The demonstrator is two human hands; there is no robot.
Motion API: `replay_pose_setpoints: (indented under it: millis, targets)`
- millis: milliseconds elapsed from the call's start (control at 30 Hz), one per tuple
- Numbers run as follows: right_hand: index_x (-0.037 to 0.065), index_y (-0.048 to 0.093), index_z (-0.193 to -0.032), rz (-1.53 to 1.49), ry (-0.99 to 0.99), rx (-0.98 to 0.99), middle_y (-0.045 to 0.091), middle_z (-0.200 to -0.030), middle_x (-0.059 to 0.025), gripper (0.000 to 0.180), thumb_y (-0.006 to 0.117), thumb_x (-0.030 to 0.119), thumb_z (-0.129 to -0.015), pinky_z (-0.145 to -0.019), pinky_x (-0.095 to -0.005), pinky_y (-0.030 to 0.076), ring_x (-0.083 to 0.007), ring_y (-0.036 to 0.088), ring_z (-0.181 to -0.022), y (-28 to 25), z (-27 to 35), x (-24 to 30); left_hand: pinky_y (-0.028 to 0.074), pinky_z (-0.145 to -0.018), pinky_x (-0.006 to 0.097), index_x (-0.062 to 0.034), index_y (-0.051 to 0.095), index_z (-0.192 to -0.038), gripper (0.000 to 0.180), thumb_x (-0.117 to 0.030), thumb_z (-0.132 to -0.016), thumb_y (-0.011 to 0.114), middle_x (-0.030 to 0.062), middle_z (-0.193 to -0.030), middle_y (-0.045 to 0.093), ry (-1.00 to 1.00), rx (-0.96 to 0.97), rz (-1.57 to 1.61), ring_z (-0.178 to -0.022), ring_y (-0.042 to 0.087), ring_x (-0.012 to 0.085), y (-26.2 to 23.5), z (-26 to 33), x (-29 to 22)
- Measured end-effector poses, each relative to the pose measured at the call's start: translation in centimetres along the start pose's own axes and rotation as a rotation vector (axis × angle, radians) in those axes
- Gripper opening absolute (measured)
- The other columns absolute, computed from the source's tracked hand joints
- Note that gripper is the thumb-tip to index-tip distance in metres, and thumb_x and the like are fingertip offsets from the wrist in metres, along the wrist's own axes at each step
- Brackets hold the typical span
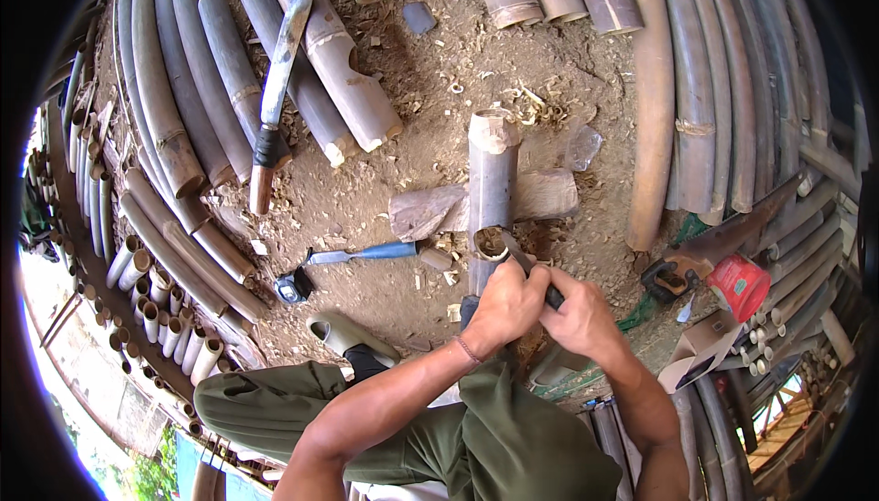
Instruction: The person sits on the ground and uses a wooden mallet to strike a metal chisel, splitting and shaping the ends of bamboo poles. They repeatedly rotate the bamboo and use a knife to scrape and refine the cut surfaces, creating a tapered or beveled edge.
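Note:
A short bamboo tube (pixel 492 190) lies across a wooden block (pixel 428 210) on the dirt, its open end toward me. My left hand (pixel 504 304) grips the near end of that tube. My right hand (pixel 579 316) is closed on the dark handle of a small knife (pixel 524 261), whose blade touches the rim of the tube's open end. Both forearms come in from the lower edge over my green trousers.
A long machete (pixel 275 89) lies on bamboo poles (pixel 320 61) at upper left. A blue-handled tool (pixel 357 255) rests on the dirt. A red cup (pixel 740 286) and a saw handle (pixel 673 277) sit to the right. Stacked poles ring the spot; my sandal (pixel 343 332) is below.

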State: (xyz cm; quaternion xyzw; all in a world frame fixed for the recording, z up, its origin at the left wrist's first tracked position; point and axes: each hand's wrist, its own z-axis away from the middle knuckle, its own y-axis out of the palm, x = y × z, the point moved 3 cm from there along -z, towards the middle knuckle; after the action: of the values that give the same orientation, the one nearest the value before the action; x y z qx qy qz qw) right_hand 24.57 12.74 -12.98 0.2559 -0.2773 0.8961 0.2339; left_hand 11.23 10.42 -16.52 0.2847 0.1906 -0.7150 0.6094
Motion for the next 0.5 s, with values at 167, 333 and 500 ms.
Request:
replay_pose_setpoints:
  millis: [167, 333, 500]
  targets:
    - [0.004, 0.061, -0.113, 0.28, -0.036, 0.253, 0.067, -0.077, -0.0251, 0.034, 0.065, 0.017, -0.082, -0.067, -0.0511, 0.053, -0.0451, 0.065, -0.076, -4.3, -2.7, 4.5, 0.039, -0.049, 0.03, 0.0021, 0.061, -0.081, 0.034, -0.024, -0.098, 0.047, 0.0044, -0.06, 0.054, -0.209, -0.016, 0.465, -0.053, 0.05, 0.0126, -0.6, 0.2, -2.3]
    - [0.001, 0.066, -0.104, 0.646, -0.233, 0.425, 0.069, -0.074, -0.0191, 0.027, 0.064, 0.013, -0.08, -0.065, -0.0447, 0.056, -0.0367, 0.07, -0.072, -5.7, -5.3, 8.7, 0.041, -0.05, 0.028, -0.0033, 0.059, -0.081, 0.03, -0.024, -0.099, 0.047, 0.0039, -0.065, 0.056, -0.251, -0.069, 0.994, -0.053, 0.052, 0.0143, -0.7, 0.8, -1.6]
    - [0.012, 0.075, -0.073, 0.781, -0.316, 0.659, 0.074, -0.08, -0.0079, 0.014, 0.068, 0.022, -0.08, -0.065, -0.0356, 0.056, -0.0207, 0.073, -0.077, -5.1, -8.0, 12.5, 0.046, -0.072, 0.03, -0.0038, 0.062, -0.107, 0.031, -0.024, -0.102, 0.039, 0.0032, -0.08, 0.063, -0.012, 0.079, 1.509, -0.071, 0.056, 0.015, -0.5, 0.9, -0.3]
